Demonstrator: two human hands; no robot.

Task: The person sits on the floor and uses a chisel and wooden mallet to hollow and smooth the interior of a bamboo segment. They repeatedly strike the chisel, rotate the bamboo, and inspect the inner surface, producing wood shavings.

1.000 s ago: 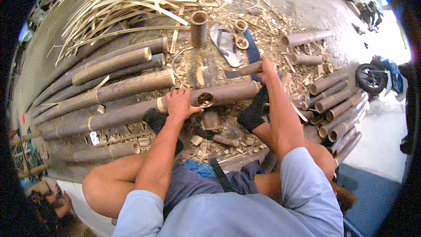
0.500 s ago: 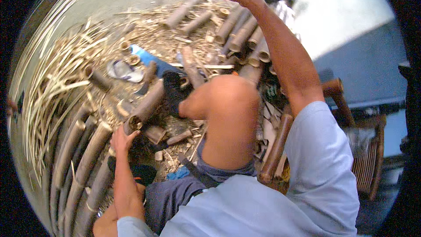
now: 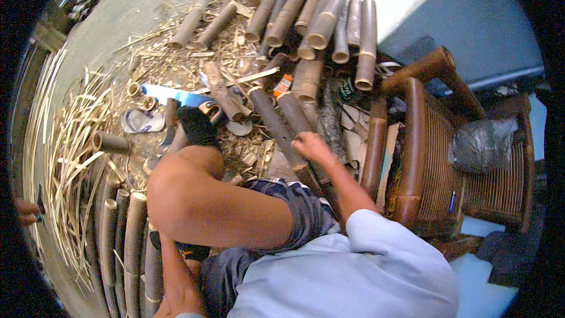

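My right hand (image 3: 312,147) is drawn back beside my right thigh, its fingers curled against a dark bamboo tube (image 3: 273,119) that slants toward my lap. Whether it grips that tube or something hidden inside the fingers cannot be told. My left forearm (image 3: 172,274) reaches forward beside my bent knee, which hides the hand and its fingers. Ahead of my socked foot (image 3: 198,125) lie a short split bamboo piece (image 3: 222,91) and a blade with a wooden handle (image 3: 170,112).
Cut bamboo tubes (image 3: 288,15) are piled ahead. Long bamboo poles (image 3: 134,241) lie on the left, near thin strips (image 3: 70,147) and shavings. A slatted wooden chair (image 3: 432,159) stands right, bearing a dark wrapped bundle (image 3: 482,146). A sandal (image 3: 143,121) lies left of my foot. Another person's hand (image 3: 26,211) shows far left.
My right hand has come back from far ahead to beside my thigh. My knee has swung left, and my left hand, earlier on a bamboo tube, is now hidden. The view has turned right.
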